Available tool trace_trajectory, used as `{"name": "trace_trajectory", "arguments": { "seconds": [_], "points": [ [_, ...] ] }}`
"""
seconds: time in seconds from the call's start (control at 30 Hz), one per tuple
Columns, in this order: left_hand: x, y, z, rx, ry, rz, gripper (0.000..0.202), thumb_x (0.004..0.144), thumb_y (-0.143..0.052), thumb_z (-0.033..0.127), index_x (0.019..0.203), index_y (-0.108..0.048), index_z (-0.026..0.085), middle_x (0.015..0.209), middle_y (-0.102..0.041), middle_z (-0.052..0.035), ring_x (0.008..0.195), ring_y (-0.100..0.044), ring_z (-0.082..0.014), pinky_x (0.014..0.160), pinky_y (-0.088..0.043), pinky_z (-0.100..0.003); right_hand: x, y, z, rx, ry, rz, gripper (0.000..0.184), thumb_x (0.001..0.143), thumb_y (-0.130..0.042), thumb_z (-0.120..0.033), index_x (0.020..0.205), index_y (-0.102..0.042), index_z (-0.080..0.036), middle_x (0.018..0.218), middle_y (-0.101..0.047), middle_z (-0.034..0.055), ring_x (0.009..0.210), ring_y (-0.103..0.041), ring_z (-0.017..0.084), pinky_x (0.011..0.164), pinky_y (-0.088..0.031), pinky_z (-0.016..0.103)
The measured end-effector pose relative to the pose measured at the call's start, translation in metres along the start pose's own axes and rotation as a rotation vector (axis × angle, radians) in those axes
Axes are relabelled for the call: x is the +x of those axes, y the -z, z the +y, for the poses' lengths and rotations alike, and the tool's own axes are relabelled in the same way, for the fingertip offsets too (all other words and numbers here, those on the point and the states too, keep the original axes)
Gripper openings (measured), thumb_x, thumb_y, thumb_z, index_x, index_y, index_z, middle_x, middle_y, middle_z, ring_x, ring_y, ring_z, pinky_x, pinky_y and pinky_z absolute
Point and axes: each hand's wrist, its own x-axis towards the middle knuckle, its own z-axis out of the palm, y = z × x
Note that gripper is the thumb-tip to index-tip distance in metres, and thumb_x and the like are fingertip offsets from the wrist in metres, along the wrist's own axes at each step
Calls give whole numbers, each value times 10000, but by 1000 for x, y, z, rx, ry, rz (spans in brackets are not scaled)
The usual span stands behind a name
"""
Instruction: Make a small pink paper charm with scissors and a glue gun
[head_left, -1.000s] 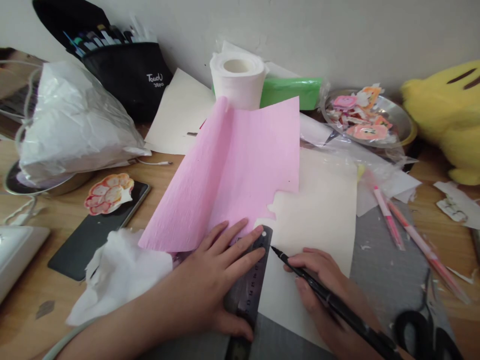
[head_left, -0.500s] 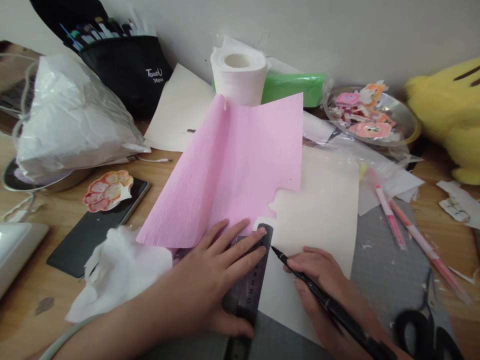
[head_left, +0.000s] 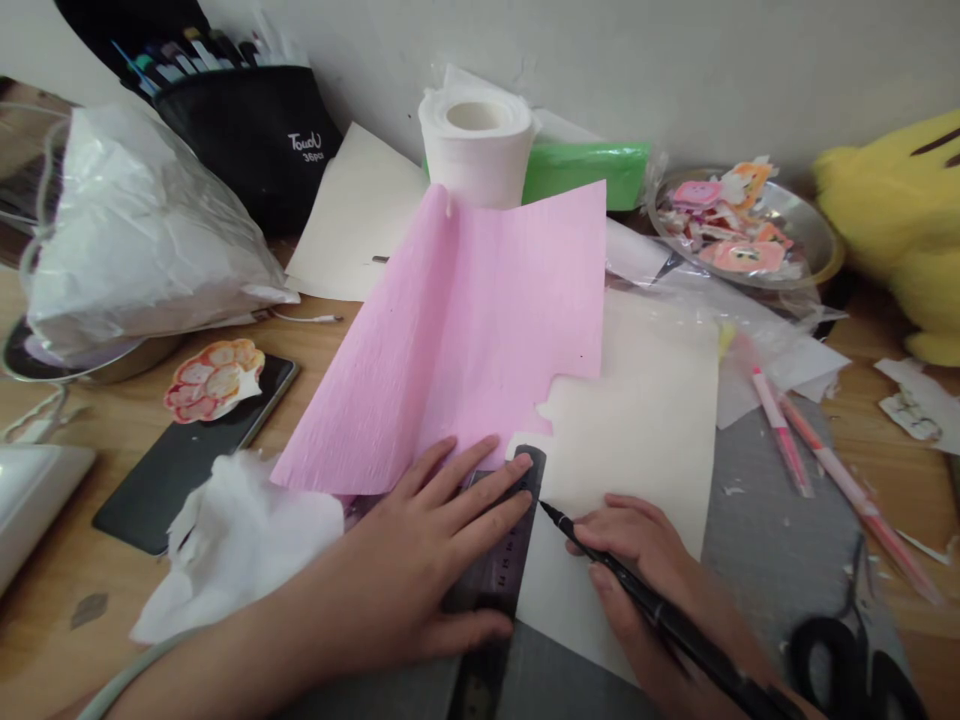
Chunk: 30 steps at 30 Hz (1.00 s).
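Observation:
My left hand (head_left: 431,545) lies with fingers spread over a dark metal ruler (head_left: 504,570), pressing it onto cream paper (head_left: 637,420). Its other fingertips touch the lower edge of a pink crepe paper sheet (head_left: 510,300), which curls at its left side and has a notched lower right corner. In my right hand (head_left: 652,570) is a black pen (head_left: 645,600), gripped between thumb and fingers. The pen's tip meets or hovers at the ruler's right edge, just below the upper end; contact is hard to tell.
Behind stand a toilet paper roll (head_left: 476,150) and a black marker case (head_left: 247,140). A metal bowl (head_left: 821,240) holds paper cutouts. Black-handled scissors (head_left: 825,640) and pink pens (head_left: 780,430) lie right. Left are a phone (head_left: 165,480), crumpled tissue (head_left: 240,540) and a plastic bag (head_left: 142,230).
The pen tip has moved slightly down along the ruler's right edge. My left thumb has shifted a little up and right. The view has drifted slightly.

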Motion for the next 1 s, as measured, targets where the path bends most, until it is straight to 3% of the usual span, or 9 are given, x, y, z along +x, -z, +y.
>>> {"name": "trace_trajectory", "arguments": {
  "seconds": [0.27,0.87,1.0],
  "points": [
    [-1,2,2,-8,9,-3,612,852,-508,391,1407,-298,240,1526,-168,5,1390,-146,-293,1110,-179,-498,2,2,-3,-7,7,-5,223,796,-475,-98,976,-520,-220,812,-703,22,849,-679,172,877,-511,330],
    [0,1,2,-23,7,11,611,841,-525,380,1398,-323,234,1510,-233,-20,1382,-172,-304,1104,-206,-510,1,3,-2,64,39,-17,240,785,-467,-75,969,-532,-215,776,-693,14,760,-674,149,858,-517,344],
    [-1,0,2,-14,5,17,610,840,-525,386,1396,-326,233,1516,-212,-10,1382,-170,-305,1106,-202,-507,3,3,-4,87,38,-23,224,785,-461,-71,940,-546,-208,749,-687,28,736,-675,155,793,-542,334]
  ]
}}
